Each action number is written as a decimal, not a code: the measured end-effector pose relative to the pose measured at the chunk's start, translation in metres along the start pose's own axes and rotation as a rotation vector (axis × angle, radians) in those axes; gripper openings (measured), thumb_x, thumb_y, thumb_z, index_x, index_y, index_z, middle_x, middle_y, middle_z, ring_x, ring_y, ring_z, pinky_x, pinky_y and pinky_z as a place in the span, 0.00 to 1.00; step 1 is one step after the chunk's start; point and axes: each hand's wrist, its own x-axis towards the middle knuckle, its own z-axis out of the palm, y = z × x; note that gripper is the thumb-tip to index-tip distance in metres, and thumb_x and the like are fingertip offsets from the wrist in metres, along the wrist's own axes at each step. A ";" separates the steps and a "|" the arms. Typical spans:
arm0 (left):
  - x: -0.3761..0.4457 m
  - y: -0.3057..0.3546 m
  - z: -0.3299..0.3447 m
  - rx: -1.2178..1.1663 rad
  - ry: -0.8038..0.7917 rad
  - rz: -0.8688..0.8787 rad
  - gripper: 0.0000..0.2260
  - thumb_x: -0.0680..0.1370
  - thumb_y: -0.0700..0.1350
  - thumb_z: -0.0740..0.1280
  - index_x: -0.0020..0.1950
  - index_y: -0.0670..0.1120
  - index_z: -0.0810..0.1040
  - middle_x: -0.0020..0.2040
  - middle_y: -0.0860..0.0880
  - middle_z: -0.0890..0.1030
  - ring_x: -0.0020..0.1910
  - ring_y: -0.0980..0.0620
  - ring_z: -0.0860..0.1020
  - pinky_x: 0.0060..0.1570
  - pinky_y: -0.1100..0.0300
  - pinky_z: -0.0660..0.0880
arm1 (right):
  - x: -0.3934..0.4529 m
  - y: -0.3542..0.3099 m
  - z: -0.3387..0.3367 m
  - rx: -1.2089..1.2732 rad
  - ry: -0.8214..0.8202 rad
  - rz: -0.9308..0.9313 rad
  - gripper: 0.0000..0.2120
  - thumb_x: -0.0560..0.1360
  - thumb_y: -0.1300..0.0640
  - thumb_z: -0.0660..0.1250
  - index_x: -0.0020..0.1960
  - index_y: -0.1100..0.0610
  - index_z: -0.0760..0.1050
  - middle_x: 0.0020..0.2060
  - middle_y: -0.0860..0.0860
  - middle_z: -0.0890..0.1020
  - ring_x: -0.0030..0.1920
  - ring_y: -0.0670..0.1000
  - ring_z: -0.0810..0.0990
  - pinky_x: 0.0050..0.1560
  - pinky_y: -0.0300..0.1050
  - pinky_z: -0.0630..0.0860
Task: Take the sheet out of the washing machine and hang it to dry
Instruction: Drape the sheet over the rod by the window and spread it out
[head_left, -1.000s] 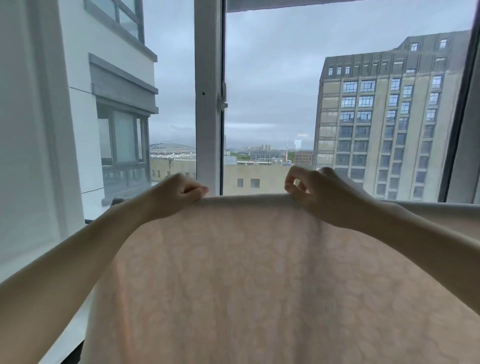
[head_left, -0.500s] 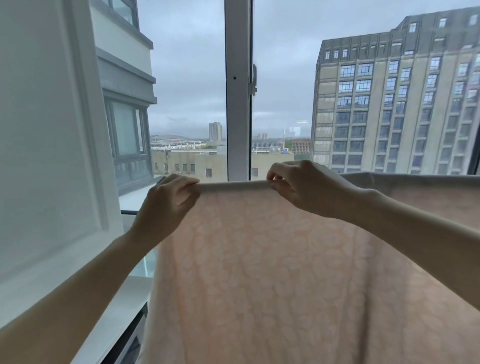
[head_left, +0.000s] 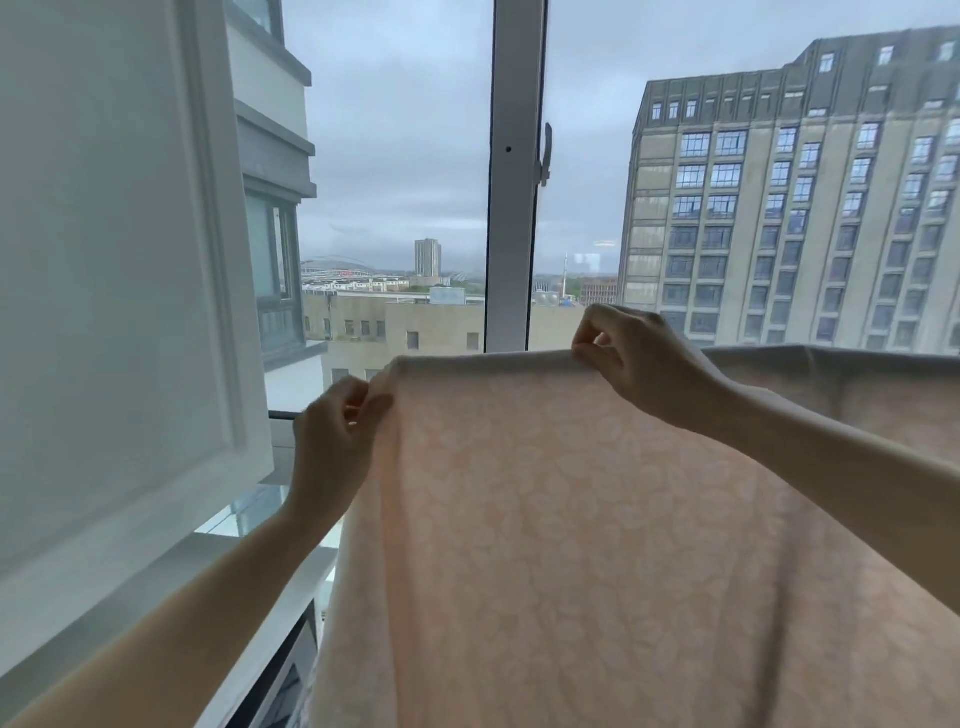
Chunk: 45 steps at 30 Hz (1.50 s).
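Sheet (head_left: 571, 519) top fold runs left-right before the window; left hand (head_left: 332, 436) pinches its left corner, right hand (head_left: 639, 358) pinches the fold mid-span, higher.

Both arms reach up from the lower corners of the frame. Left hand (head_left: 340, 431) sits left of centre, fingers curled and pinching. Right hand (head_left: 639, 358) is higher, right of centre, thumb and fingers pinched together too.
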 end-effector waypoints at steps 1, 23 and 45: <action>0.005 0.002 -0.001 -0.022 0.024 0.009 0.07 0.78 0.46 0.67 0.43 0.43 0.78 0.36 0.50 0.80 0.37 0.60 0.77 0.36 0.75 0.68 | 0.003 -0.002 -0.001 0.005 0.016 0.008 0.03 0.77 0.55 0.65 0.47 0.55 0.74 0.43 0.49 0.81 0.43 0.51 0.80 0.44 0.53 0.79; 0.056 -0.023 0.027 -0.248 -0.355 -0.178 0.09 0.78 0.45 0.67 0.42 0.41 0.80 0.37 0.45 0.79 0.36 0.51 0.75 0.36 0.58 0.71 | 0.027 0.026 -0.001 -0.037 -0.172 0.065 0.07 0.76 0.55 0.66 0.42 0.56 0.78 0.36 0.50 0.81 0.38 0.49 0.80 0.43 0.47 0.77; 0.070 -0.021 0.001 -0.323 -0.150 -0.193 0.12 0.80 0.46 0.64 0.40 0.42 0.80 0.32 0.46 0.74 0.32 0.51 0.70 0.32 0.60 0.67 | 0.007 -0.019 -0.005 -0.224 0.187 -0.165 0.06 0.78 0.55 0.63 0.46 0.58 0.73 0.41 0.50 0.79 0.40 0.48 0.74 0.42 0.41 0.69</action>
